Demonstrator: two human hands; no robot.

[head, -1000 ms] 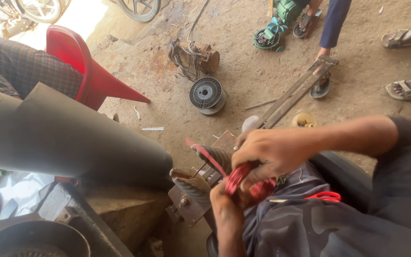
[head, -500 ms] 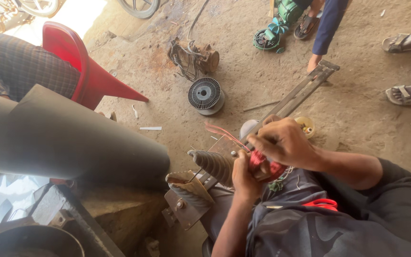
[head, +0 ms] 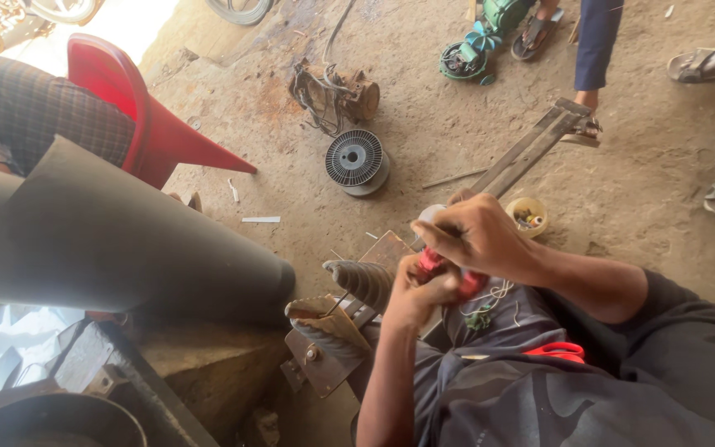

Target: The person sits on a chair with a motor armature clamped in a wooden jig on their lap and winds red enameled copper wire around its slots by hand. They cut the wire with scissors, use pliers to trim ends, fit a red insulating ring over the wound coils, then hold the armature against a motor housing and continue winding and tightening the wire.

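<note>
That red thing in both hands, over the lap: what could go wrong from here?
The red object is gripped between the left hand and the right hand with thin loose wires trailing beneath; those might snag or pull free. The red-handled scissors rest loose on the lap and could slide off. The small yellow cup of bits sits near the right elbow, so a knock might spill it.

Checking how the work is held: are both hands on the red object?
Touching. The head view shows the left hand and right hand both closed around the red object, no gap visible.
</note>
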